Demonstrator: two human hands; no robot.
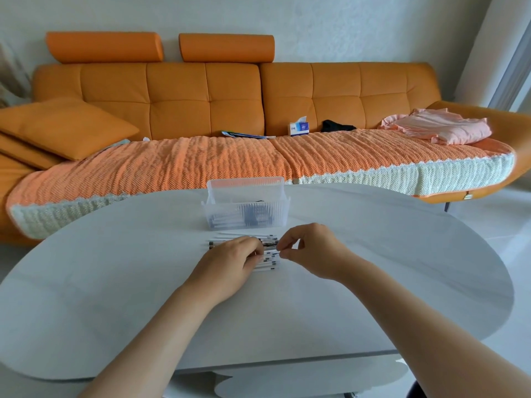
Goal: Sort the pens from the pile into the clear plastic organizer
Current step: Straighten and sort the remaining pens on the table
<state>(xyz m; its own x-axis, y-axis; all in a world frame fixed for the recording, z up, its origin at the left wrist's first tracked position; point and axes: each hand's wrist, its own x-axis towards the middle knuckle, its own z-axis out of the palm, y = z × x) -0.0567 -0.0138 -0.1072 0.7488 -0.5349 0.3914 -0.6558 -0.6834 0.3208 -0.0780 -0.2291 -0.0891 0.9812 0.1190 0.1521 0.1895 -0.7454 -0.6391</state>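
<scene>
A pile of white pens [268, 258] with dark tips lies on the white oval table [115, 268], just in front of the clear plastic organizer [247, 206]. Several pens lie inside the organizer. My left hand [230, 267] covers the pile's left part, its fingers curled down over the pens. My right hand [311, 251] sits at the pile's right end, thumb and fingers pinching pen tips there. Much of the pile is hidden under my hands.
An orange sofa [201, 93] with a woven throw runs along the far side of the table. On it are a tissue box [298, 128], folded pink cloth [436, 129] and cushions [60, 126]. The table's edge curves close in front of me.
</scene>
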